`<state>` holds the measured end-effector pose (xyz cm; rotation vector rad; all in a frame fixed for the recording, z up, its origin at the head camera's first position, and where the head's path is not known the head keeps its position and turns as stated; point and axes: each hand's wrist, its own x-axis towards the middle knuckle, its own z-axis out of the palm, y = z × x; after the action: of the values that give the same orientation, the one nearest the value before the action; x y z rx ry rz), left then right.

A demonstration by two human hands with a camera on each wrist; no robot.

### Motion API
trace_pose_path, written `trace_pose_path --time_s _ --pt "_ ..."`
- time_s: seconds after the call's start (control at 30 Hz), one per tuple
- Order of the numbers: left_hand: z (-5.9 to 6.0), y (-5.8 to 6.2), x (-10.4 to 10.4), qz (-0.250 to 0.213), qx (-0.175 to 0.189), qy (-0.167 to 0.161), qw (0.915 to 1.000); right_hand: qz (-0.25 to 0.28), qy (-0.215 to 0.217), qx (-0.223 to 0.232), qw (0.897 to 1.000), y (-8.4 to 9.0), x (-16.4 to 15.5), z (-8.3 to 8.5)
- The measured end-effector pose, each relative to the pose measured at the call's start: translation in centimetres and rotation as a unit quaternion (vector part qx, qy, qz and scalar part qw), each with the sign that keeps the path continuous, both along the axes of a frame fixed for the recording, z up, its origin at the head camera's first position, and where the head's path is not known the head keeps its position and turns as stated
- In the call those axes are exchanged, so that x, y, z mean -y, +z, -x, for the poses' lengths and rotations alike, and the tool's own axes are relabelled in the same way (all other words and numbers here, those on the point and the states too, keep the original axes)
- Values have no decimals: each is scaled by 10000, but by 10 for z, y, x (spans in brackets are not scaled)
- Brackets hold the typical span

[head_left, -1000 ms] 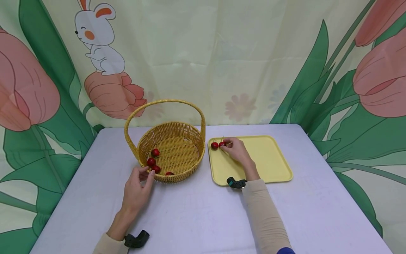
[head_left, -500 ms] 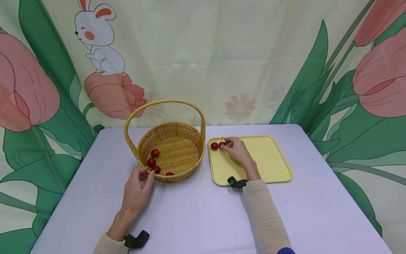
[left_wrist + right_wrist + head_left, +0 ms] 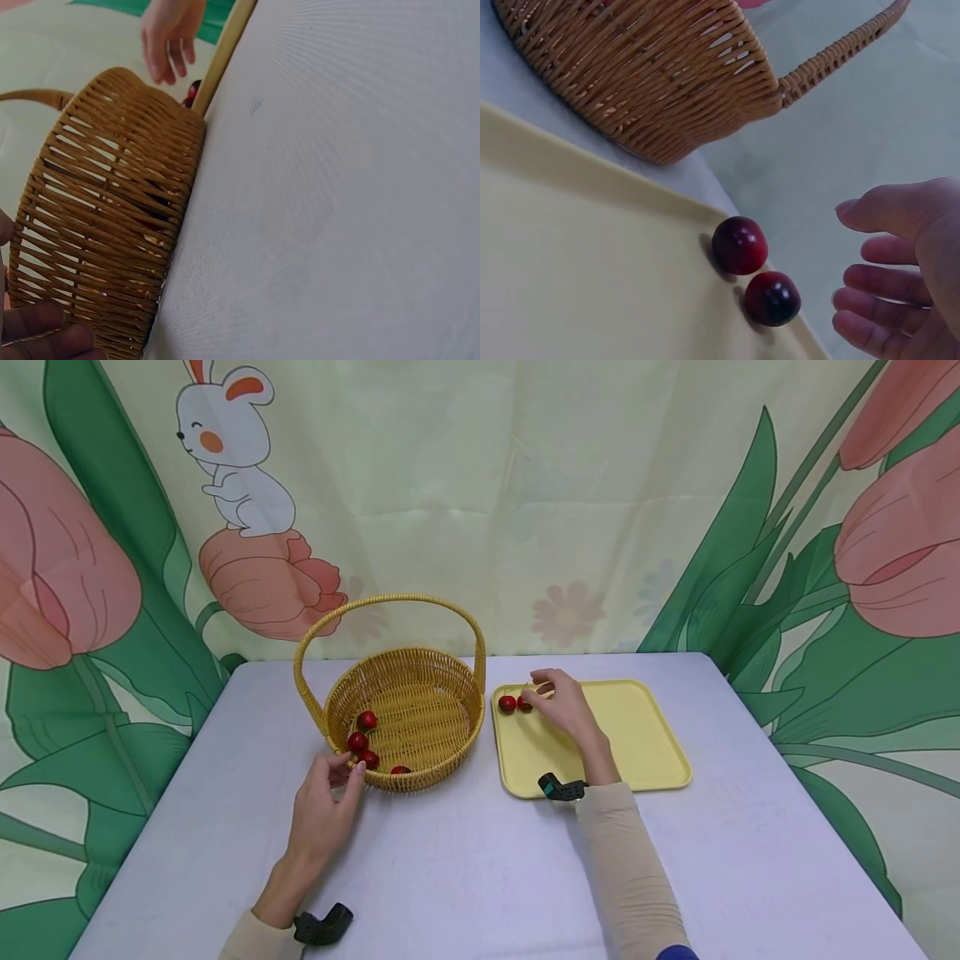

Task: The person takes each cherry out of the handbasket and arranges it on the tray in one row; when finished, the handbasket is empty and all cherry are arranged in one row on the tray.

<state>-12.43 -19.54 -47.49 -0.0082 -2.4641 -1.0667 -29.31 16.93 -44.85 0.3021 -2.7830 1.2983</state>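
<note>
A woven wicker basket with an arched handle stands left of a yellow tray. Several red cherries lie in the basket's near-left part. Two cherries sit side by side in the tray's far-left corner, seen close in the right wrist view as cherries. My right hand hovers just right of them with relaxed fingers, touching neither. My left hand grips the basket's near rim; its fingers lie on the basket wall.
Everything rests on a pale table backed by a curtain printed with a rabbit and tulips. Most of the tray holds nothing. The basket stands close to the tray's left edge.
My right hand has let go of the cherry it pinched and lifted slightly back; that cherry now rests beside the other one. The left hand has stayed on the basket.
</note>
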Motion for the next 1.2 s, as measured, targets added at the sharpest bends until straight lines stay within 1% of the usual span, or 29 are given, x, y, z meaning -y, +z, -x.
trace_pose_path --time_s 0.27,0.57,0.83,1.07,1.2 --pt "0 0 0 -2 -71 -28 10000 274 89 -495 9984 17 7 -7" --pt "0 0 0 2 -75 -30 10000 500 282 -893 9943 40 21 -20" --pt "-1 1 1 -47 -9 -30 10000 666 694 -1298 9869 54 37 -32" --pt "0 1 0 -103 126 -4 9999 606 1188 -1570 9786 61 58 -37" --pt "-1 0 0 -96 172 25 9998 550 1434 -1610 9749 61 74 -38"
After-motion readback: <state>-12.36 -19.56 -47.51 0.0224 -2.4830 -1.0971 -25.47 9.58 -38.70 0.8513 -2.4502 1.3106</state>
